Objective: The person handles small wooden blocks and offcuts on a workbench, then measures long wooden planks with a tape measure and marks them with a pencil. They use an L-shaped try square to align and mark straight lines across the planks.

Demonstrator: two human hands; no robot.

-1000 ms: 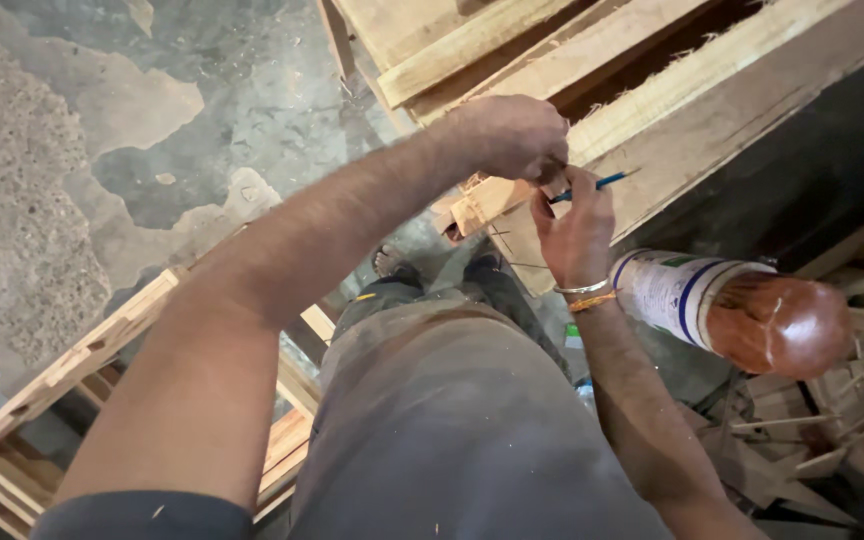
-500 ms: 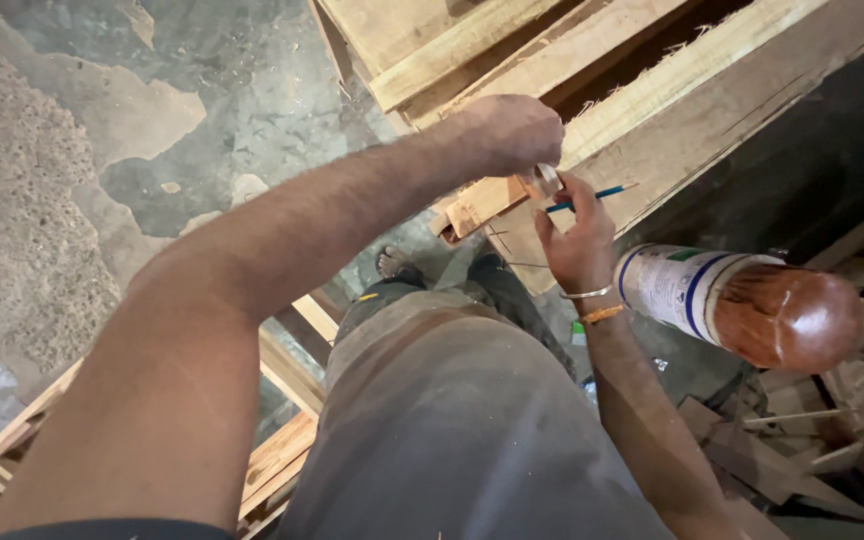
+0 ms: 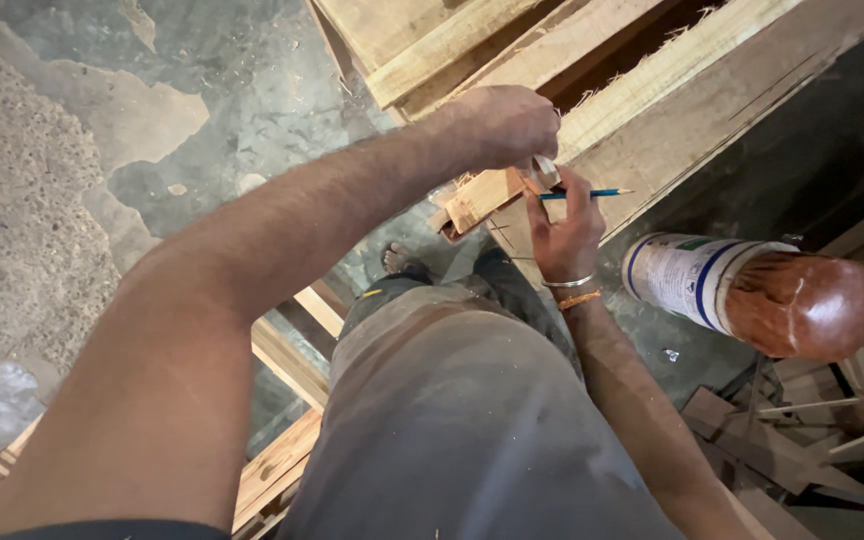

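Head view, item one: my left hand (image 3: 500,125) is curled shut over a small rough wood block (image 3: 482,198), steadying it against the plank (image 3: 652,130). Item two: my right hand (image 3: 564,235) pinches a slim blue pencil (image 3: 587,194), tip beside the block, apparently for marking. Nearby: a round, glossy brown-topped can (image 3: 752,295) on gritty concrete floor (image 3: 102,150).

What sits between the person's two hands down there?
In the head view, a small shiny round object lies between the left hand and the right hand, which holds a blue pencil.
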